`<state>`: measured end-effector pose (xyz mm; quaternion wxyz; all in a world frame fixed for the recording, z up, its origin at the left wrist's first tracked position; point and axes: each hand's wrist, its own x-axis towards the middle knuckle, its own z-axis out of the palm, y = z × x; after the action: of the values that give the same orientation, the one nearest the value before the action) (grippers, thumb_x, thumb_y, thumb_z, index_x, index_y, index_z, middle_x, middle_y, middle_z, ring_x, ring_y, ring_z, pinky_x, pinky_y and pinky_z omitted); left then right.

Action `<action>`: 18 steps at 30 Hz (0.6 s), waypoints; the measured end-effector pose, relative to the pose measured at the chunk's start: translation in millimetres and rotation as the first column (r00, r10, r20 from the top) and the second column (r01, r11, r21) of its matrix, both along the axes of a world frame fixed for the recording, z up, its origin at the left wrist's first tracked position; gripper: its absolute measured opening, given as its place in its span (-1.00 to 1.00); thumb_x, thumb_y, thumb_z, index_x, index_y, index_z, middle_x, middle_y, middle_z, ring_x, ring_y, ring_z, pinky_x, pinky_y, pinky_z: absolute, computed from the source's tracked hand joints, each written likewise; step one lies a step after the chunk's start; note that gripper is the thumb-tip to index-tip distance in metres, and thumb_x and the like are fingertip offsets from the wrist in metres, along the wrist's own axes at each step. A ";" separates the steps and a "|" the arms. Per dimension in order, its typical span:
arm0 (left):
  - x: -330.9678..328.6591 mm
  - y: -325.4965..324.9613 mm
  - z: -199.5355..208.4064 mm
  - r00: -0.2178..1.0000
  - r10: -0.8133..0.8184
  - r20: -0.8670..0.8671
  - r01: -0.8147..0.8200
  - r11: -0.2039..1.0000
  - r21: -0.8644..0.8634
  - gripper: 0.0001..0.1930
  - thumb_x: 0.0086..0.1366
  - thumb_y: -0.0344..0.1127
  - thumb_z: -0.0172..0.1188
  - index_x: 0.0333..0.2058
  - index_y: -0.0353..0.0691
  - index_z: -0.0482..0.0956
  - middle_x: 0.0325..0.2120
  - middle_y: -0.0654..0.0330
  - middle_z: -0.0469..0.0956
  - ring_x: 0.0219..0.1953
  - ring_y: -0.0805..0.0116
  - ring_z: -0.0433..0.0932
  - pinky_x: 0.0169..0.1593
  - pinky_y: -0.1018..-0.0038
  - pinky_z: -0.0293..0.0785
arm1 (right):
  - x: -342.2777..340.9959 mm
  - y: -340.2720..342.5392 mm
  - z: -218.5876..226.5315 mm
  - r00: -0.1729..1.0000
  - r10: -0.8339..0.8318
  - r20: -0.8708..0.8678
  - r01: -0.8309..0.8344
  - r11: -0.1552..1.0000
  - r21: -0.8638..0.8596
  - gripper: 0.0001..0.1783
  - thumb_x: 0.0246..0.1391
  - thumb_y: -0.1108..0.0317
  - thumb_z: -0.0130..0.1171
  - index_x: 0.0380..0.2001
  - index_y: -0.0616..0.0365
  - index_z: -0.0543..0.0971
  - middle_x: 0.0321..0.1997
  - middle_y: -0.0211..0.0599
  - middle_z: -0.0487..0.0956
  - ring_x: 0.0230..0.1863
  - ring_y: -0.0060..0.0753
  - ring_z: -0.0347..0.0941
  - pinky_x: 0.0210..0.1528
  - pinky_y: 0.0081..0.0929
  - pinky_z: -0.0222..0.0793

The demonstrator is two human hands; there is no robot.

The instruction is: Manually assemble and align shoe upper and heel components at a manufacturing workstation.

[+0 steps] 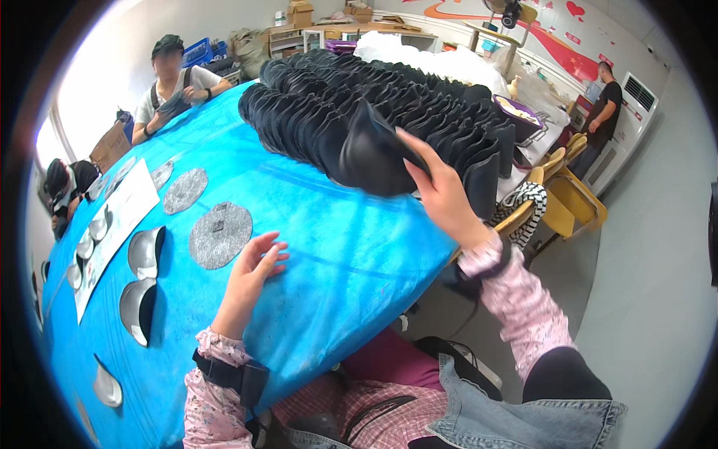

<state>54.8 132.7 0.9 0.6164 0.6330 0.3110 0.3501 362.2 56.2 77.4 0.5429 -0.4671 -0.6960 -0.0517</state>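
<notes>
My right hand [446, 196] grips a black, glossy, curved shell piece [372, 155] by its right edge, thumb on one side and fingers on the other. The piece is tilted, slightly smeared by motion, and in front of long rows of similar black shells [299, 123] packed upright together. My left hand [252, 278] is held over the blue-covered table [321, 247] with its fingers loosely bent and apart, holding nothing. Nearest to it is a grey, speckled, rounded felt-like pad [219, 236] with a small dark mark on top.
More grey pads [185, 191] lie further left. Silver-lined curved shells [140, 308] rest beside a white sheet [112, 232] bearing smaller ones. Across the table a person [176, 90] handles a dark piece; another person [67, 183] is at far left. Yellow chairs [565, 202] stand right, near a standing person [604, 112].
</notes>
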 end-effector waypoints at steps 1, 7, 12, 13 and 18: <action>-9.3 5.5 -11.0 0.999 0.050 -0.019 -0.051 0.998 -0.049 -0.60 0.36 -0.22 -0.01 0.10 -0.30 0.29 -0.09 0.13 0.44 -0.10 0.40 0.48 -0.04 0.49 0.44 | 3.7 15.3 -1.0 0.980 -0.125 0.152 0.128 0.992 -0.007 -0.38 0.02 0.50 0.09 0.20 -0.02 0.27 0.07 0.02 0.42 0.00 0.09 0.39 0.01 -0.36 0.35; -4.2 4.7 -7.8 0.998 -0.019 0.062 0.026 0.993 -0.116 -0.63 0.34 -0.26 0.02 0.05 -0.34 0.33 -0.09 0.10 0.45 -0.13 0.42 0.49 -0.04 0.51 0.43 | 16.1 71.6 -50.5 0.589 -0.112 0.800 0.452 0.867 -0.211 -0.11 -0.07 0.12 0.24 0.30 -0.03 0.05 0.11 0.11 0.30 0.02 0.01 0.37 -0.08 -0.25 0.41; -0.4 3.1 -3.8 0.998 -0.066 0.015 0.067 0.995 -0.070 -0.66 0.34 -0.27 0.03 0.02 -0.33 0.37 -0.12 0.12 0.47 -0.16 0.45 0.49 -0.06 0.54 0.43 | 11.7 107.1 -46.1 0.833 -0.260 0.488 0.441 0.845 -0.304 -0.04 -0.11 -0.03 0.28 0.05 0.62 0.12 -0.30 0.19 0.48 -0.30 0.10 0.51 -0.22 -0.23 0.48; -1.4 5.3 -6.0 0.999 -0.051 0.000 0.051 0.997 -0.060 -0.67 0.33 -0.27 0.03 0.00 -0.32 0.39 -0.14 0.13 0.48 -0.16 0.45 0.49 -0.06 0.54 0.43 | 10.8 118.2 -53.1 0.834 -0.236 0.499 0.463 0.792 -0.399 0.10 -0.16 -0.06 0.31 0.13 0.66 0.03 -0.26 0.24 0.48 -0.26 0.08 0.52 -0.19 -0.25 0.48; -0.9 6.8 -9.4 1.000 -0.026 -0.010 0.026 0.998 -0.052 -0.70 0.33 -0.30 0.04 -0.03 -0.31 0.42 -0.19 0.16 0.51 -0.19 0.46 0.50 -0.09 0.56 0.44 | 5.6 116.8 -58.9 0.770 -0.293 0.566 0.563 0.729 -0.389 -0.01 -0.07 0.03 0.26 0.13 0.66 0.06 -0.19 0.30 0.45 -0.20 0.15 0.49 -0.11 -0.24 0.44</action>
<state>53.9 139.5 -8.5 0.6355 0.6227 0.3149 0.3305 367.7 173.0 18.5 0.1766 -0.7252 -0.6590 -0.0931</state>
